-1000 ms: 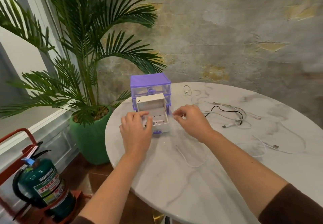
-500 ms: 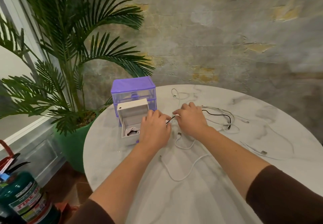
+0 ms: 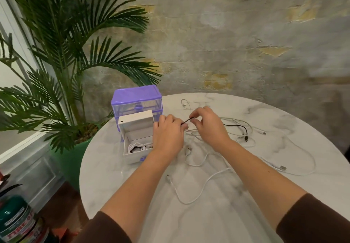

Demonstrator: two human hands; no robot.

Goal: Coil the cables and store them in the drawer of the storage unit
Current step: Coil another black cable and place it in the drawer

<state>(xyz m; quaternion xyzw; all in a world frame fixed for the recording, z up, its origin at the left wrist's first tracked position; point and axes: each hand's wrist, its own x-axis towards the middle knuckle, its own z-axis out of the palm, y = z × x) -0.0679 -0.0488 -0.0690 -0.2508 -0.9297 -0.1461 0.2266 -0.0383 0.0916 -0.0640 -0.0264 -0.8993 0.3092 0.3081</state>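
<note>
Black cable (image 3: 234, 126) is pinched at one end between both hands, above the worktop (image 3: 217, 214), just right of the drawer (image 3: 136, 148). Right hand (image 3: 207, 127): grip pressed together on the cable, thumb and forefinger. Left hand (image 3: 168, 136): fingers curled, cable end pinched at the fingertips. Rest of the black cable is trailed right across the worktop, tangled among white cables (image 3: 204, 186). Drawer is pulled out of the purple unit (image 3: 137, 100), standing on the worktop in front of it; a coiled white cable (image 3: 135, 146) is lying inside. Palm (image 3: 62, 53) in green pot (image 3: 70, 159) is seen left of the worktop; extinguisher (image 3: 17, 222) bottom left.
</note>
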